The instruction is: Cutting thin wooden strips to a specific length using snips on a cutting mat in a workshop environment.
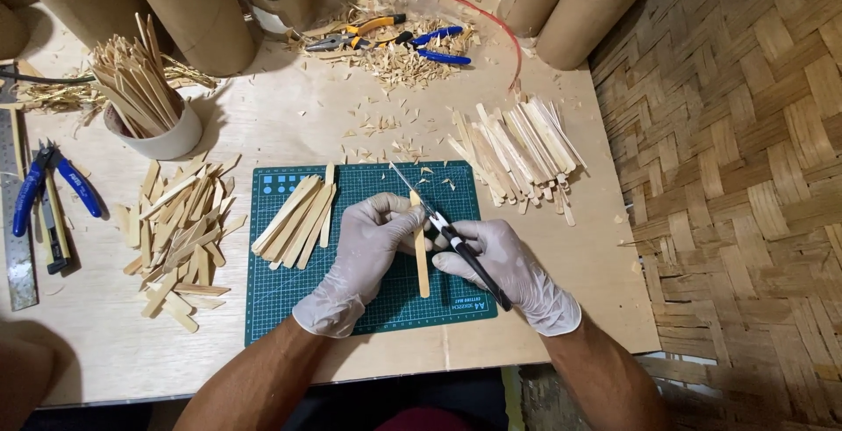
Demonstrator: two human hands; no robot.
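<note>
My left hand (373, 238) pins the stick (421, 260) flat while my right hand (500, 264) grips the knife (443, 229), best cutting gently away.

I've got a single head-worn view, looking steeply down onto the green cutting mat (289, 308) from the near edge, close above it. Beyond the mat stand cardboard tubes (197, 10); right of it lies woven matting (745, 177).
</note>
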